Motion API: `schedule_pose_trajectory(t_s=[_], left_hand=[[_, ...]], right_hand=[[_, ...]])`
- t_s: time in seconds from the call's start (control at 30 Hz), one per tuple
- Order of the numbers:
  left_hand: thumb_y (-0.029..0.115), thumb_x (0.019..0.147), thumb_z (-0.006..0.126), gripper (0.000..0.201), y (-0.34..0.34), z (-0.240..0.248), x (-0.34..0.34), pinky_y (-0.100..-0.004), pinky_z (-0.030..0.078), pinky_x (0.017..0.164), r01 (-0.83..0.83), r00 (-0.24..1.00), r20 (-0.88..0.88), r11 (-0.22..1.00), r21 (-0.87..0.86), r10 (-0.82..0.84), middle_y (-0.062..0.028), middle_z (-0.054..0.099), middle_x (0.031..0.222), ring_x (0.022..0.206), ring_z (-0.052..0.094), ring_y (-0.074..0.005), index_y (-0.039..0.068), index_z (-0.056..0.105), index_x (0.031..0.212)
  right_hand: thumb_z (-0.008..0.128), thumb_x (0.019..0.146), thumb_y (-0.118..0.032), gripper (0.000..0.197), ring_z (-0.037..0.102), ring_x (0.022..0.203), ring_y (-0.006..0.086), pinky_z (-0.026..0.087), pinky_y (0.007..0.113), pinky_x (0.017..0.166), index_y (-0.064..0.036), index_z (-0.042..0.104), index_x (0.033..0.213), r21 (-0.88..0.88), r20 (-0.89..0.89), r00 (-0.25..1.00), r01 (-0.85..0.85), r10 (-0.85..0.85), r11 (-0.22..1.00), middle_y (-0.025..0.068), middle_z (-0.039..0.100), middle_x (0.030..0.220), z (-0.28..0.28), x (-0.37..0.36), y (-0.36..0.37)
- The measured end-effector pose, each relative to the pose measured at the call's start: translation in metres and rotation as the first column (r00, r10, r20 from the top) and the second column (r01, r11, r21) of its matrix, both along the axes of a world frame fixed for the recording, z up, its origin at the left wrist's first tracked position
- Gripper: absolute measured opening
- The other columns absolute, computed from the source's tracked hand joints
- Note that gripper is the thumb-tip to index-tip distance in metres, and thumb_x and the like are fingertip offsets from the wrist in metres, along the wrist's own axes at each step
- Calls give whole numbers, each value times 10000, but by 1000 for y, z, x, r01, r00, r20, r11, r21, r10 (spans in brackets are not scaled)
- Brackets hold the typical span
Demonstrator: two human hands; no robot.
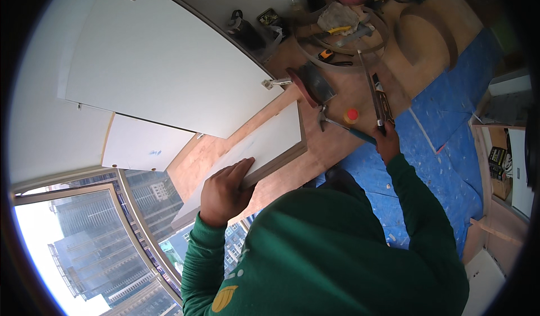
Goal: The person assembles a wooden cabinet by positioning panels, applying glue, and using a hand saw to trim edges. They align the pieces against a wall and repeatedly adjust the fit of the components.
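My left hand [226, 192] grips the edge of a white panel [264, 141], thumb and fingers lying over its greyish rim. Far to the right, my right hand [388, 142] is closed at the dark handle end of a long thin tool [370, 85], whose exact kind I cannot make out. A claw hammer [349, 130] with a teal handle lies on the brown board, its handle end right at my right hand. Beside that tool is a black, orange-marked narrow item [382, 99]. A small red-capped container [351, 115] stands near the hammer.
Large white cabinet doors [180, 51] with hinges fill the left. A round tray [301, 51] holds a tape measure [325, 55] and a yellow cutter [338, 30]. A curved edging strip [447, 34] lies beyond. Blue sheeting [433, 175] covers the right floor; a window [84, 248] is lower left.
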State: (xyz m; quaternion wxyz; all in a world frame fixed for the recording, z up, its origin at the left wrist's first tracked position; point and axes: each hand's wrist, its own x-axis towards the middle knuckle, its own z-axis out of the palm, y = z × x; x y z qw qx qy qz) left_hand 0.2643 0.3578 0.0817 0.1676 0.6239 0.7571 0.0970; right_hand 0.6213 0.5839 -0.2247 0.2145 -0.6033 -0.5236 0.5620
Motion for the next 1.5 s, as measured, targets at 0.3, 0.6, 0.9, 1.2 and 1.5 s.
schedule_pose_trajectory(t_s=[0.3, 0.6, 0.9, 1.2, 1.5], left_hand=[[153, 823, 847, 402, 5, -10, -2, -459, 569, 791, -226, 944, -184, 944, 242, 273, -94, 747, 919, 853, 727, -337, 85, 685, 1185], [417, 851, 863, 431, 26, -22, -42, -436, 555, 755, -197, 918, -261, 913, 357, 300, -38, 678, 870, 844, 695, -269, 113, 650, 1070], [236, 881, 734, 296, 69, -35, -21, -401, 491, 844, -122, 876, -354, 860, 496, 328, -63, 675, 1017, 943, 655, -267, 86, 656, 1125], [432, 884, 810, 420, 110, -35, -25, -427, 550, 817, -136, 933, -252, 899, 416, 258, -87, 717, 1004, 927, 737, -295, 91, 669, 1084], [536, 881, 827, 509, 57, 15, -70, -454, 570, 717, -155, 929, -187, 796, 585, 319, -122, 705, 838, 786, 730, -353, 62, 642, 890]], right_hand=[[697, 1043, -217, 147, 431, 448, 87, 363, 278, 395, -108, 599, 1024, -131, -256, 962, 60, -92, 990, -24, 466, 658, 26, -13, -20], [676, 1016, -199, 132, 459, 467, 123, 429, 299, 446, -107, 581, 1013, -194, -176, 984, -42, 8, 980, -12, 464, 648, 30, -7, -27], [684, 1013, -179, 157, 479, 509, 125, 426, 307, 477, -87, 564, 972, -4, -265, 962, 69, -67, 998, -2, 478, 662, 52, -29, -13], [680, 1007, -143, 151, 521, 512, 136, 444, 300, 489, -85, 557, 940, -8, -230, 973, -1, -1, 1000, 6, 506, 658, 72, -44, -36], [712, 1019, -155, 154, 522, 502, 150, 476, 329, 496, -40, 628, 1079, -58, -276, 961, -22, 5, 998, 9, 500, 630, 109, -48, -58]])
